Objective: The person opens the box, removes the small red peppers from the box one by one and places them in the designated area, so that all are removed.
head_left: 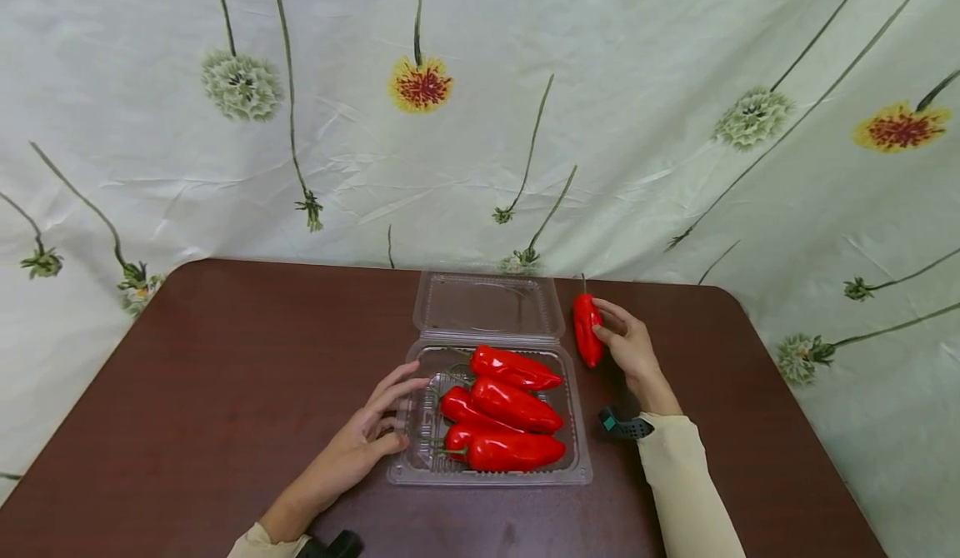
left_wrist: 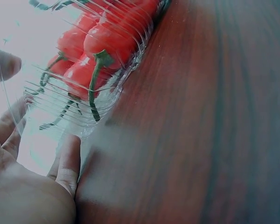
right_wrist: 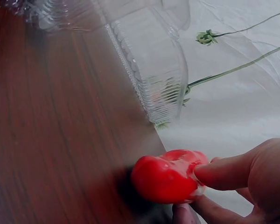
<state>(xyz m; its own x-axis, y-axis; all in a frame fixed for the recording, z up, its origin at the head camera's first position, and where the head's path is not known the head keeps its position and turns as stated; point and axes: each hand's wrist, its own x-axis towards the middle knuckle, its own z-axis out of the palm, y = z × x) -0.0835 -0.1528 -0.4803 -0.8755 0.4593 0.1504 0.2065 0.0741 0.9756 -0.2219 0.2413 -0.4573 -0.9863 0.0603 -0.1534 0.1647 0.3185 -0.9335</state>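
A clear plastic clamshell container (head_left: 489,479) lies on the table with its lid (head_left: 487,304) folded back. Inside it are several glossy red peppers (head_left: 516,451) with green stems (left_wrist: 97,84). At the container's left side is my left hand (head_left: 367,437), its fingers spread and fairly straight along the edge. To the right of the lid, my right hand (head_left: 633,350) pinches another red pepper (head_left: 587,331) between thumb and fingers, stem pointing away. In the right wrist view this pepper (right_wrist: 161,179) is seen end-on, close to the table's far edge.
The dark brown wooden table (head_left: 247,375) extends around the container on both sides. Behind it hangs a pale cloth (head_left: 480,150) printed with flowers, meeting the table's far edge. A dark band with a small device (head_left: 624,426) is on the right wrist.
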